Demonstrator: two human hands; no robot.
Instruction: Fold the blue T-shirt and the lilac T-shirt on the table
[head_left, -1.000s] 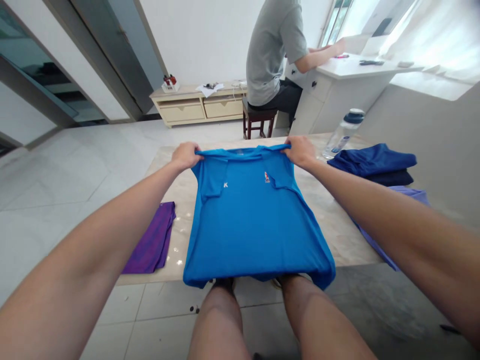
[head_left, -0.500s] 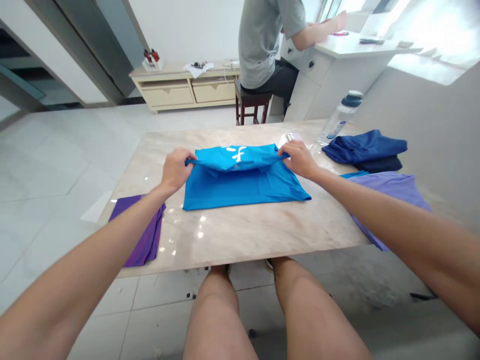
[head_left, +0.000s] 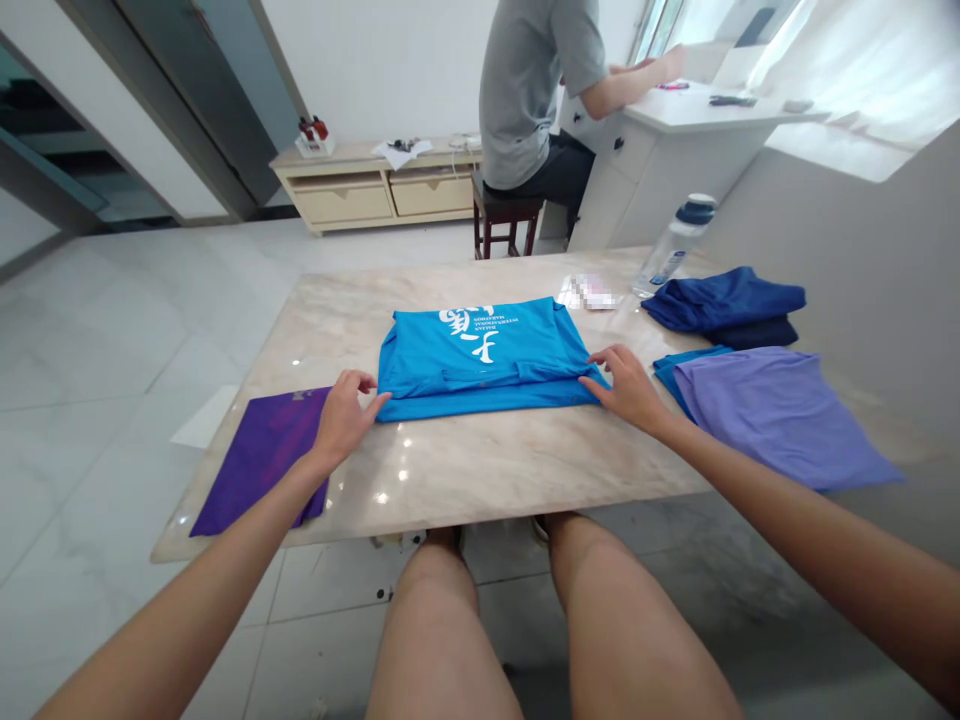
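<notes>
The blue shirt (head_left: 484, 350) lies on the marble-look table (head_left: 465, 465) in front of the person, folded over so that its white lettering faces up and its collar lies close to the near edge. Both arms reach forward and inward to it, one from each side.

The left hand (head_left: 346, 415) is at the shirt's near left corner, back of the hand upward. Its thumb points in to the corner and touches it, while the fingers curl just above, parted from the thumb; the grip is loose and nothing is clasped. The left forearm (head_left: 225, 585) slants in from the near left of the shirt, passing over part of the purple cloth (head_left: 259, 450).

The right hand (head_left: 626, 385) mirrors it at the shirt's near right corner. Thumb and forefinger are spread, with blue fabric showing between their tips, and the thumb rests against the shirt; this grip is slack too. The right forearm (head_left: 780, 515) slopes in from the near right of the shirt, by the near side of the lavender cloth (head_left: 780, 410).

To the right of the shirt and farther back are a dark blue pile of cloth (head_left: 727, 300) and a water bottle (head_left: 675, 245). Well beyond the shirt, another person (head_left: 517, 110) sits on a stool (head_left: 506, 210).
</notes>
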